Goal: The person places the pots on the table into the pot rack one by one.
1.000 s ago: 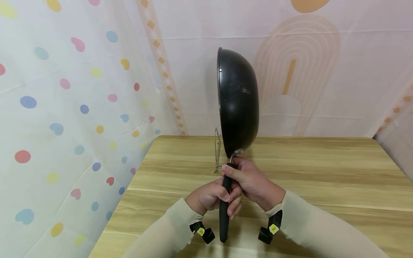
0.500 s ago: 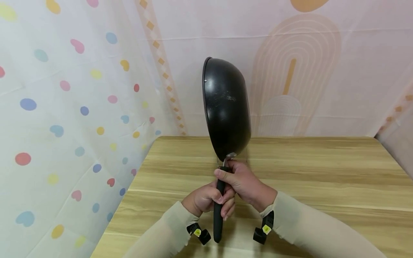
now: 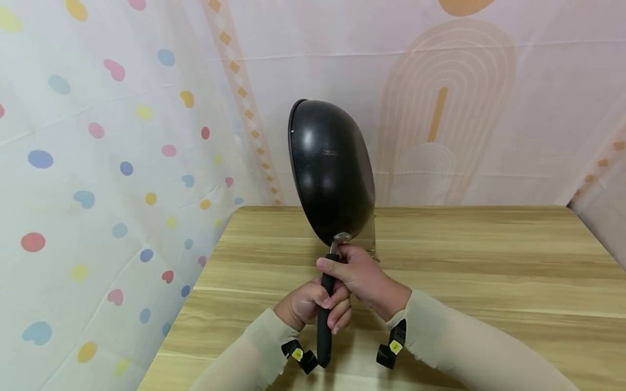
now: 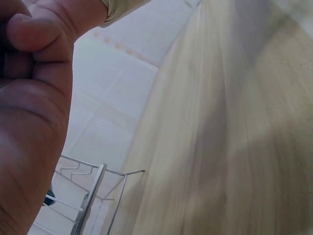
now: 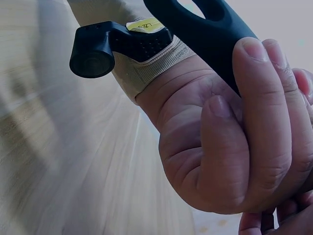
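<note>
A black wok [image 3: 332, 174] is held up above the table, its scuffed outer side toward me and its rim toward the far left. Its inside is hidden. My left hand [image 3: 310, 304] wraps round the middle of the long black handle [image 3: 324, 331], whose end sticks out below. Higher up, close to the metal joint [image 3: 340, 238], my right hand [image 3: 369, 281] grips the handle with its thumb across the front. The right wrist view shows left-hand fingers curled against the handle, whose end has a hanging hole. A wire rack [image 4: 93, 196] stands on the table, mostly hidden behind the wok.
The wood-grain table [image 3: 479, 260] reaches back to a pale patterned cloth [image 3: 450, 108]. A dotted cloth [image 3: 107, 163] hangs along the left side. Each wrist carries a small black camera, such as the right one [image 3: 391, 347].
The wok has shifted left and slightly down, turning so more of its outer side faces me. Both hands moved left with it, keeping their grip. The rack now peeks out right of the wok.
</note>
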Motion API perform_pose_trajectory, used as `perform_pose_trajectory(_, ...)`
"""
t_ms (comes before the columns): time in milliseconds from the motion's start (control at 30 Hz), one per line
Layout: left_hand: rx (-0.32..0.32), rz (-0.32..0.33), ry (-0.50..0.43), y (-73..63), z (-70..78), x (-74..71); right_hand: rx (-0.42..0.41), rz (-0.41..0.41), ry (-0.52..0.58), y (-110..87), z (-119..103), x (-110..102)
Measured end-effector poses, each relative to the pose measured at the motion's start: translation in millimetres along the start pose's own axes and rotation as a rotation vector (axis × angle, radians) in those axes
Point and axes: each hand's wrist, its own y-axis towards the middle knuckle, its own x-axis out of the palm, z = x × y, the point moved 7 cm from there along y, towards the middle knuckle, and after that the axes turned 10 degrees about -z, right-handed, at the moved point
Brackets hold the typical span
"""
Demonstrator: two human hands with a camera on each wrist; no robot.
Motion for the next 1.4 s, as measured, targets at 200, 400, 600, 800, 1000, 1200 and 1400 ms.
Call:
perform_pose_trajectory(200,0.019,-0.020,-0.030,-3.2,-4.0,-1.1,0.054,0.046,-0.010,1.4,8,0)
perform_pose_trajectory(400,0.016,-0.007,-0.045,-6.0,-10.0,-4.6,0.085,0.064,-0.036,1.6,15,-2)
perform_pose_trajectory(600,0.001,0.014,-0.070,-9.5,-17.4,-9.0,0.103,0.073,-0.038,1.5,21,-2)
perform_pose_trajectory(800,-0.010,0.030,-0.071,-11.2,-25.3,-13.7,0.119,0.090,-0.042,2.9,30,-5)
perform_pose_trajectory(1000,-0.035,0.049,-0.050,-11.0,-28.9,-16.4,0.117,0.081,-0.041,2.5,34,-8)
perform_pose_trajectory(1200,-0.041,0.094,-0.041,-11.8,-31.6,-19.0,0.120,0.064,-0.050,2.2,37,-11)
perform_pose_trajectory(1400,-0.039,0.141,-0.011,-14.6,-32.4,-22.3,0.130,0.043,-0.044,0.6,38,-14)
